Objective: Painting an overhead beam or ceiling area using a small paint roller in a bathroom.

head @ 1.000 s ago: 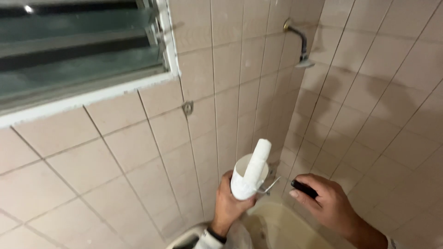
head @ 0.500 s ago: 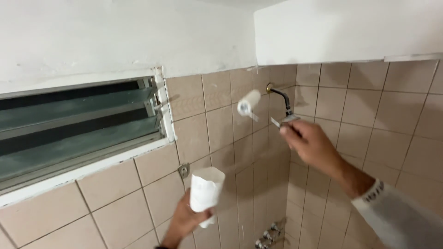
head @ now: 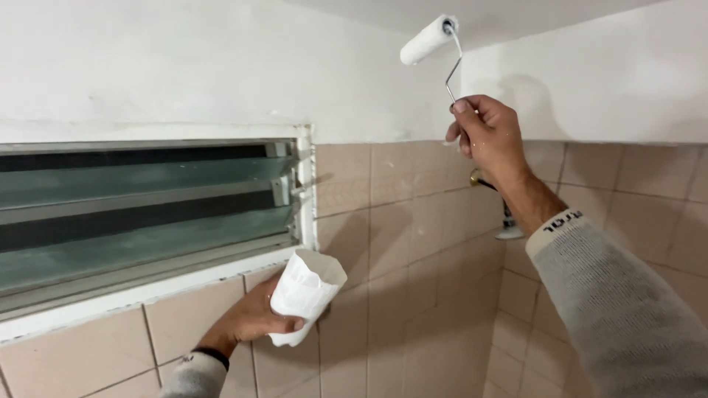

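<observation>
A white plastered wall [head: 184,66] fills the upper half of a tiled bathroom corner, meeting beige wall tiles [head: 413,243] along a line level with the top of a louvred window [head: 140,214]. The window, its frosted glass slats tilted in a white frame, takes up the left of the scene and serves as the reference point here.

Right of the window and above its top edge, the person's right hand [head: 487,136], in a grey sleeve [head: 619,309], is raised toward the corner where the two walls join. Its fingers are wrapped tight around the handle of a small paint roller [head: 429,40], whose bent wire arm rises from the fist. The white roller sleeve sits high up, close to the ceiling line, well above and to the right of the window; whether it touches the plaster cannot be told.

Just below the window's lower right corner, the left hand [head: 251,320] is closed around a white cut-off plastic container [head: 304,295], open at the top and tipped slightly, held close to the tiles under the sill.

Behind the right wrist, further right of the window, a metal shower pipe [head: 507,217] stands out from the tiled wall, partly hidden by the forearm.
</observation>
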